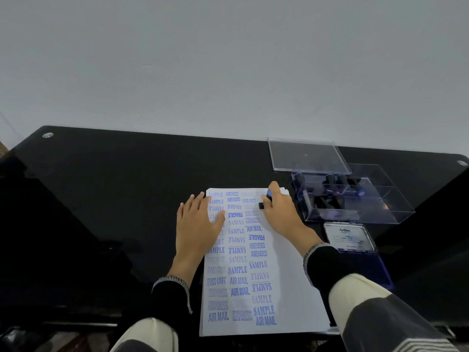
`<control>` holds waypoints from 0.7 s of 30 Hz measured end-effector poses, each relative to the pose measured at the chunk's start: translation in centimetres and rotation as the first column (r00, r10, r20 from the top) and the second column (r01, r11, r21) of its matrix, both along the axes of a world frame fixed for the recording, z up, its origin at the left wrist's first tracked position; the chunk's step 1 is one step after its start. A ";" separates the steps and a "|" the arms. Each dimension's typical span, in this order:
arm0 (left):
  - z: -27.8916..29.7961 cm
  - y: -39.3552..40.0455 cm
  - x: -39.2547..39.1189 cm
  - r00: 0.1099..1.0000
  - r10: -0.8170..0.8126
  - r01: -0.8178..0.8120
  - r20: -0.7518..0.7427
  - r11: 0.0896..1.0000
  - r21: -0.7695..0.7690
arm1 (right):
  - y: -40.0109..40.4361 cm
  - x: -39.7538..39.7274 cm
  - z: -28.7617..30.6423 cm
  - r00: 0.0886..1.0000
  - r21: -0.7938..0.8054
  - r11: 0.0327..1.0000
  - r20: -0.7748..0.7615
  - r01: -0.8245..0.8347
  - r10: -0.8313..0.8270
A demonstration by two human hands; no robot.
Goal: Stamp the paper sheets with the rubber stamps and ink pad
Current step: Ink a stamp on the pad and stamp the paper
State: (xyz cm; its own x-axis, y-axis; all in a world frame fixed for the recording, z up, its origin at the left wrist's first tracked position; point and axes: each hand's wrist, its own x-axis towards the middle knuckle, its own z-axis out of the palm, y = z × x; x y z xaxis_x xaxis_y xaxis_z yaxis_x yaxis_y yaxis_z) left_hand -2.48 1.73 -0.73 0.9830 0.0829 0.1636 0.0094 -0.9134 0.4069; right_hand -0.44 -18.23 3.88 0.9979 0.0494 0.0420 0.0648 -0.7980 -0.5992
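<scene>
paper sheets under both hands, stamp held upright

paper sheets (pixel 286 275) lie in a stack on the black glass table (pixel 114 189), long side running away from the person. the top sheet carries three columns of blue impressions: sample, amended, fax out, fragile, express, air mail. its right strip is unprinted.

left hand (pixel 196 222): fingers straight and slightly spread, palm down, pressing flat on the upper left area of the top sheet. it holds nothing.

right hand (pixel 280 212): fingers and thumb curled round a rubber stamp (pixel 265 200) near the upper right corner of the stack. a blue part of the stamp shows above the fingers and its black base shows below them, at the sheet. whether the base touches the paper cannot be told.

clear plastic box (pixel 390 207) stands just right of the stack and contains several dark-handled stamps (pixel 330 179). its clear lid (pixel 307 156) lies behind it, overlapping the box's far left corner.

ink pad (pixel 378 265) lies open, nearer than the box and right of the sheets, its labelled lid (pixel 349 237) raised on the far side.
</scene>
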 end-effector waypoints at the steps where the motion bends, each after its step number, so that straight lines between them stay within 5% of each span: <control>1: 0.0 0.0 0.0 1.000 0.000 0.000 -0.002 1.000 0.000 | 0.0 0.0 0.1 1.000 0.013 1.000 -0.002 0.000 0.000; 21: -0.2 0.0 0.1 1.000 0.006 -0.006 -0.003 1.000 -0.007 | 0.0 -0.1 0.1 1.000 -0.035 0.999 0.010 -0.014 0.014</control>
